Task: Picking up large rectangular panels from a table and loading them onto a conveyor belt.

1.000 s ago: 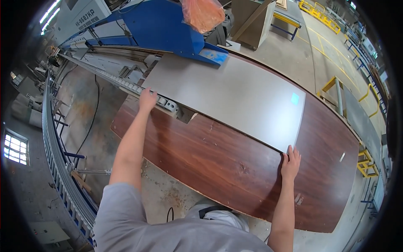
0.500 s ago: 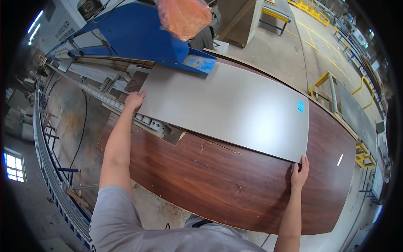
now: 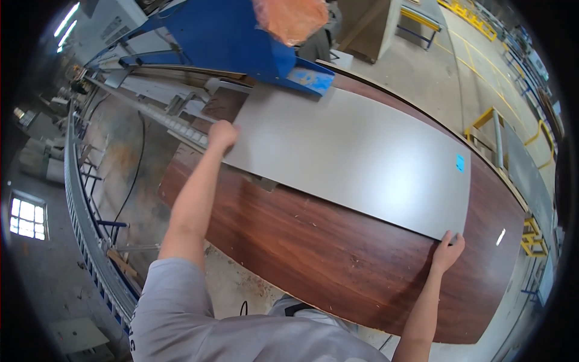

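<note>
A flat grey board [image 3: 356, 145] with a smooth, shiny face and a small blue label [image 3: 460, 163] lies over a dark red-brown wood-grain tabletop [image 3: 301, 235]. Its far left part reaches the foot of a blue machine [image 3: 217, 42]. My left hand [image 3: 223, 136] is closed on the board's left edge, its fingertips partly hidden. At the near right corner, my right hand [image 3: 447, 252] grips the board's edge with bent fingers.
A pale machine rail [image 3: 163, 117] runs off to the far left, beside a roller conveyor [image 3: 75, 187]. An orange plastic bag [image 3: 292, 21] hangs by the blue machine. Yellow-framed stands [image 3: 482, 127] are at the right, and a small white strip [image 3: 500, 236] lies on the tabletop.
The board has slid toward me and now covers most of the notch in the tabletop. Both hands have moved with it, still on its edges. The view has shifted slightly.
</note>
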Motion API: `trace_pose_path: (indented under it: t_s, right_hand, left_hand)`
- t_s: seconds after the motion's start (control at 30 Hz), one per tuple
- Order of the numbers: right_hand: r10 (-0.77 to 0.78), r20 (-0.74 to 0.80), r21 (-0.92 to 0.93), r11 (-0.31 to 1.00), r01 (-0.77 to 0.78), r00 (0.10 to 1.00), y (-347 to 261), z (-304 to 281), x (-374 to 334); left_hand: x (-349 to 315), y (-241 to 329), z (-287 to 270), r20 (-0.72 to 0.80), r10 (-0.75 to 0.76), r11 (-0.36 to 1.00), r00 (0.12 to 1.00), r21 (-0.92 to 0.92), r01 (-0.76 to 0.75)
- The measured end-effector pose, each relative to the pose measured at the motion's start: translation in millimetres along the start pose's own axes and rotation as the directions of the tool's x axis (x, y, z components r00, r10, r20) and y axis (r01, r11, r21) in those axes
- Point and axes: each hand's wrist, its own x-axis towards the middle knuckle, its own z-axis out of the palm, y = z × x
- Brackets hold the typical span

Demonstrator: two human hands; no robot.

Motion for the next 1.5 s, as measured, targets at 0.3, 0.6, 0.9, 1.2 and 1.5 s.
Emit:
trace_pose_path:
  t_s: [0.3,0.6,0.9,1.2,1.5]
  right_hand:
    - [0.008,-0.039,-0.103,0.995,-0.012,0.999,16.5,-2.2,-4.2]
    - [-0.041,-0.051,-0.120,0.992,0.034,0.998,65.5,-36.2,-19.8]
    - [0.171,0.061,-0.022,0.985,-0.170,0.983,93.1,-98.8,-52.1]
    - [-0.265,0.819,0.444,-0.270,-0.855,0.509,139.6,-135.9,-184.3]
    - [-0.226,0.910,0.332,-0.108,-0.937,0.348,72.1,-184.3,-204.3]
  left_hand:
    - [-108.5,31.6,33.7,-0.456,-0.193,0.973,0.869,-0.201,0.111]
    - [-177.5,-5.0,27.6,-0.371,-0.125,0.981,0.920,-0.185,0.059]
    - [-202.2,-37.8,55.2,0.243,-0.190,0.600,0.951,-0.738,0.308]
    - [-426.2,-61.2,-27.5,0.096,-0.505,0.551,0.858,-0.729,0.406]
    - [-668.0,4.0,-76.3,-0.073,-0.718,0.618,0.692,-0.525,0.585]
